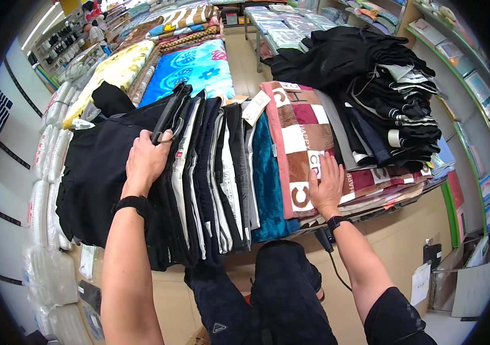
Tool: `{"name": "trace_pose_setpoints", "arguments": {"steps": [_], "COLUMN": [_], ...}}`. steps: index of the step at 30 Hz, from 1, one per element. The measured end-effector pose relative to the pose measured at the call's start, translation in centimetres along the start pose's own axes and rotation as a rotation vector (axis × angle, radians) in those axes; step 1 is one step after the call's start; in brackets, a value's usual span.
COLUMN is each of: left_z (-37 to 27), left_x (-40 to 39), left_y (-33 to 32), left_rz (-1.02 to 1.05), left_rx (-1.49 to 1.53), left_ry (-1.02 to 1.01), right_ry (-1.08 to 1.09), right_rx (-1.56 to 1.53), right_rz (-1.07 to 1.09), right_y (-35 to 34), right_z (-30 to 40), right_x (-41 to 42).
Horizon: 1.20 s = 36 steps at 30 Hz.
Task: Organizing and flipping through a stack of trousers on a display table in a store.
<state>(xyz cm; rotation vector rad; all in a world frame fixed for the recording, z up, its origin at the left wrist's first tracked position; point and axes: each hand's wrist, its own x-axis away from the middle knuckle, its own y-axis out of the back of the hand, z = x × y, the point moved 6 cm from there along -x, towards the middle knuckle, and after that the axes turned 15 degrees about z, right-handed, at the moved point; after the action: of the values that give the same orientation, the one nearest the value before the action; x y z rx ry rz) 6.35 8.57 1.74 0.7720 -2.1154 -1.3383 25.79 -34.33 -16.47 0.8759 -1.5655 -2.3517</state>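
Observation:
My left hand [148, 157] is closed around the hook end of a black clothes hanger [168, 113] at the top of a row of hung garments. Black garments [98, 172] spread out to its left; dark, white and grey trousers [227, 181] lie packed side by side to its right. My right hand [327, 181] rests flat, fingers apart, on a folded plush blanket [296, 129] with brown, white and maroon checks and a pink border. Between the trousers and that blanket lies a teal plush fabric [268, 185]. A paper tag [255, 106] lies at the blanket's upper left corner.
Black folded clothes [383, 99] are piled on the right. Beyond are a blue patterned blanket [193, 73] and a yellow one [115, 73]. Plastic-wrapped packs [40, 207] line the left; shelving [456, 86] stands right. A black cable [339, 267] hangs near my right forearm.

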Motion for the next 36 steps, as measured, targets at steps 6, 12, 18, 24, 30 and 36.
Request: {"name": "trace_pose_setpoints", "arguments": {"steps": [6, 12, 18, 24, 30, 36], "left_z": [-0.3, -0.2, 1.4, 1.4, 0.9, 2.2], "left_x": [0.9, 0.8, 0.1, 0.2, 1.5, 0.2], "left_y": [0.0, -0.3, -0.3, -0.3, -0.5, -0.9], "left_rz": [-0.112, -0.142, -0.183, -0.154, -0.241, -0.177], "left_rx": [0.061, 0.117, 0.077, 0.099, 0.075, 0.038], "left_ry": [-0.002, -0.017, -0.043, -0.051, -0.036, -0.038], "right_ry": [-0.007, -0.008, -0.009, -0.01, 0.033, 0.264], "right_rx": [0.005, -0.001, -0.073, -0.133, -0.12, 0.017], "right_rz": [-0.001, -0.007, -0.012, 0.021, 0.074, 0.078], "right_y": [-0.2, 0.2, 0.4, 1.1, 2.5, 4.5], "right_z": [0.0, -0.1, 0.3, 0.1, 0.0, -1.2], "right_x": [0.1, 0.0, -0.1, 0.1, -1.8, -3.9]}}
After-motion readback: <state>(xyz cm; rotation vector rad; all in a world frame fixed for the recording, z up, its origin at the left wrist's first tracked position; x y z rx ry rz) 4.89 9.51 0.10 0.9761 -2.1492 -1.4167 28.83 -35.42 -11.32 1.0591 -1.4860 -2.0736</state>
